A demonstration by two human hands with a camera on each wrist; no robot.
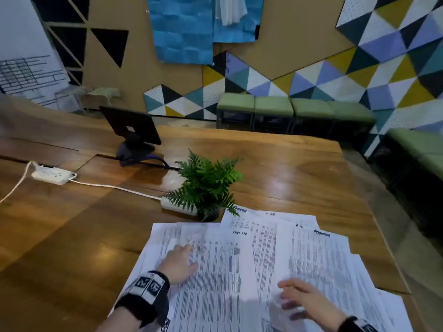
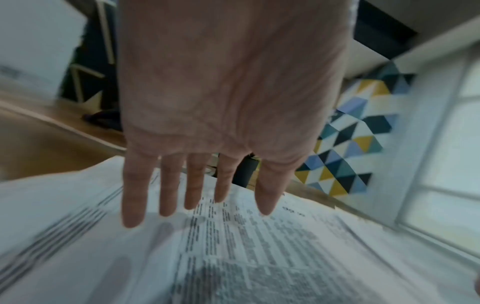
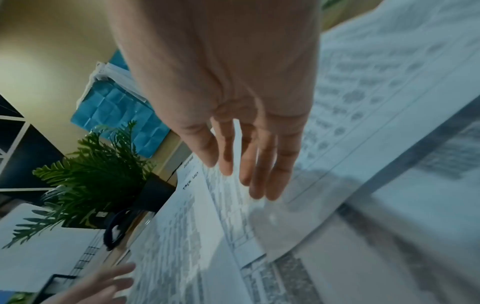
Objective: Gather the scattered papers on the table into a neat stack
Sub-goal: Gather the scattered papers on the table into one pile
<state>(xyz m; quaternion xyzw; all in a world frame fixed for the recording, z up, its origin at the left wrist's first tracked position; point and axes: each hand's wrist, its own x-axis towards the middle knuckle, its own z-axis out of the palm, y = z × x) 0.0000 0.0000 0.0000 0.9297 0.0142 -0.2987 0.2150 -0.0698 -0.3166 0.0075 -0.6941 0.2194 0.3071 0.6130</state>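
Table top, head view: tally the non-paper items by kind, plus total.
Power strips: 2, white and, the second partly hidden by the plant
Potted fern: 1
Dark screen on stand: 1
Total: 4
The overlapping papers can't be counted reliably.

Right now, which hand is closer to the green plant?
Left. The left hand lies flat on the papers just in front of the plant; the right hand is farther back and off to the right.
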